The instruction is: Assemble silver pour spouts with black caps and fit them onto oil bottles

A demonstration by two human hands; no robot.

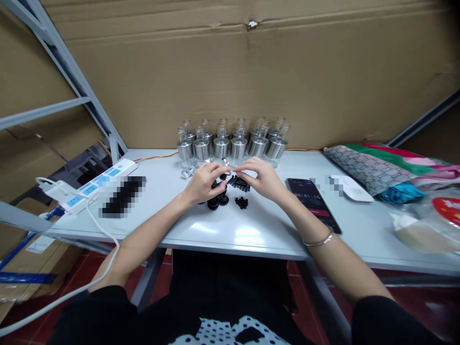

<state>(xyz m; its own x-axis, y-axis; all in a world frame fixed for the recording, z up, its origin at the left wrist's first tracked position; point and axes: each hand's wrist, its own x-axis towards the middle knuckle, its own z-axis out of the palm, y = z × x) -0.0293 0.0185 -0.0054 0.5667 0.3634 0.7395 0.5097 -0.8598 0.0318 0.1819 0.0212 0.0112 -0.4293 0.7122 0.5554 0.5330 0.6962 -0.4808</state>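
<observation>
head view: left hand [203, 184] and right hand [260, 179] pinch a small silver part [226, 163] between their fingertips above black pieces [239, 183].

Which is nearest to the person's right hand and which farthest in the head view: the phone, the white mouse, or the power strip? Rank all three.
Measured from the right hand:
1. Phone, lying dark on the table just to the hand's right.
2. White mouse, farther right, beyond the phone.
3. Power strip, far across on the left side, past the left hand.
</observation>
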